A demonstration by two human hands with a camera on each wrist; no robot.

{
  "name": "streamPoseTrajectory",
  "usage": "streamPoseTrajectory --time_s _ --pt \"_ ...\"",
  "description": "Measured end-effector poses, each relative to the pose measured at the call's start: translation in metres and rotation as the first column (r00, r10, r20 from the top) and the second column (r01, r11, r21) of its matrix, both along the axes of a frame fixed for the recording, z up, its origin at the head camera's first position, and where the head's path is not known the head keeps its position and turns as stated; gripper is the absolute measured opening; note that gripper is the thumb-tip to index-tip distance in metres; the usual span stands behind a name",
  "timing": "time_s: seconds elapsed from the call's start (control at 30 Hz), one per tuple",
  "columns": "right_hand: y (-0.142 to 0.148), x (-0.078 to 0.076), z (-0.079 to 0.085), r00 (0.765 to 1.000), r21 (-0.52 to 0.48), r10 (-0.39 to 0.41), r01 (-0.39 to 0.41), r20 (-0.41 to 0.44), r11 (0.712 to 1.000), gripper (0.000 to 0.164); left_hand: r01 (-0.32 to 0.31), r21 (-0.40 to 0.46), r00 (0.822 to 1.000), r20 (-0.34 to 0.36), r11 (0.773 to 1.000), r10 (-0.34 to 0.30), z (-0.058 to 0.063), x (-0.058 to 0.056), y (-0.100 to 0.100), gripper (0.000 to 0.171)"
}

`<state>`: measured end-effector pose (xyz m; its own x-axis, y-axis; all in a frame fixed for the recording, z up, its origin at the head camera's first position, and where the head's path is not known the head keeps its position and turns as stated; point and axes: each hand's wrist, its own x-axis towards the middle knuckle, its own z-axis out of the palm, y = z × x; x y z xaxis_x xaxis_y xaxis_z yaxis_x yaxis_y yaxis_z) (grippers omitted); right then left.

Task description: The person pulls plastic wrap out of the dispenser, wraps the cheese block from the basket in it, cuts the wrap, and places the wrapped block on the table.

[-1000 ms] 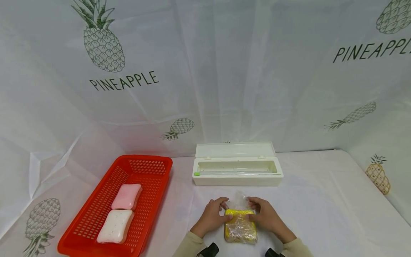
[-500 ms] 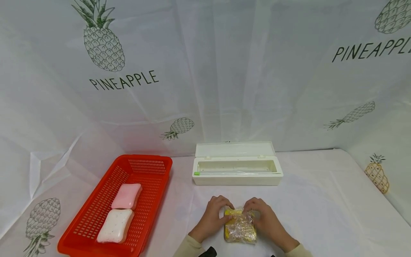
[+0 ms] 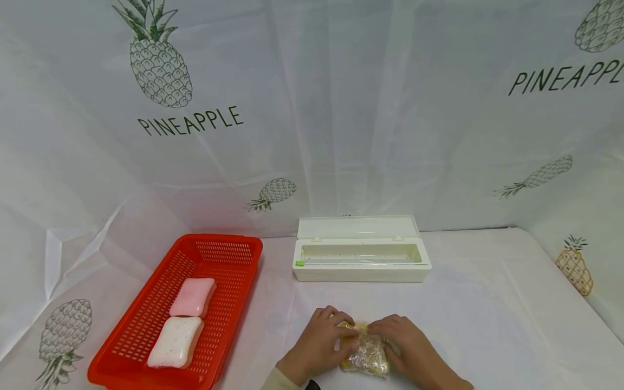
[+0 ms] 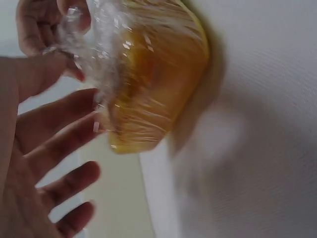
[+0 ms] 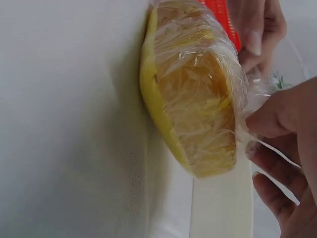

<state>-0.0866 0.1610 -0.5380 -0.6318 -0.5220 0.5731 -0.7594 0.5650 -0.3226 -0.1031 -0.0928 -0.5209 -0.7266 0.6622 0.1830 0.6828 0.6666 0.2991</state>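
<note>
My left hand [image 3: 322,344] and my right hand [image 3: 407,349] meet at a yellow, cushion-shaped block [image 3: 368,357] wrapped in clear plastic film. The block lies between my palms, on the white cloth-covered table [image 3: 492,319]. With my left I pinch the crinkled, gathered film [image 4: 106,37] at the block's far edge between thumb and forefinger, the other fingers spread apart and holding nothing. My right has its thumb and forefinger nearly together on the film at that same edge, its remaining fingers loosely bent beside it. The block's yellow side shows below my right fingers; crumpled, shiny film covers its top.

Straight ahead of both hands, well apart from them, sits a long white plastic box [image 3: 361,274], its hinged lid [image 3: 358,227] raised at the back. A bright green tab [image 3: 299,263] marks the front left corner of its opening. Off to the left of my left hand is a red, perforated plastic basket [image 3: 229,265], with a pink rounded bar [image 3: 191,298] and, nearer me, a white rounded bar [image 3: 175,343] lying in it. A pineapple-printed white cloth [image 3: 361,119] hangs behind the box.
</note>
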Motion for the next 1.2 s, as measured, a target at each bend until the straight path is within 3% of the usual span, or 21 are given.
streamPoseTrajectory --time_s 0.1,0.27,0.53,0.83,1.0,1.2 --pt "0.003 0.004 0.0 0.999 0.048 0.035 -0.034 -0.029 0.998 0.05 0.008 -0.087 1.0 -0.015 0.996 -0.009 0.002 0.005 0.001 0.034" --pt "0.007 0.01 -0.005 0.991 0.119 0.093 -0.082 -0.091 0.989 0.033 0.014 -0.169 0.995 -0.095 0.985 -0.031 0.002 0.013 0.004 0.037" --pt "0.009 0.016 -0.018 0.971 0.203 0.095 -0.05 -0.22 0.978 0.028 0.025 -0.267 0.966 -0.243 0.963 -0.092 0.0 0.021 0.009 0.05" --pt "0.004 0.024 -0.029 0.97 0.202 0.013 0.037 -0.241 0.979 0.048 0.032 -0.246 0.964 -0.249 0.969 -0.095 -0.004 0.023 0.01 0.046" --pt "0.004 0.023 -0.032 0.966 0.173 0.04 0.005 -0.255 0.985 0.05 0.065 -0.2 0.96 -0.255 0.978 -0.116 -0.004 0.024 0.009 0.039" --pt "0.009 0.021 -0.033 0.957 0.184 0.088 -0.037 -0.275 0.982 0.075 0.079 -0.185 0.956 -0.264 0.98 -0.127 -0.005 0.024 0.009 0.035"
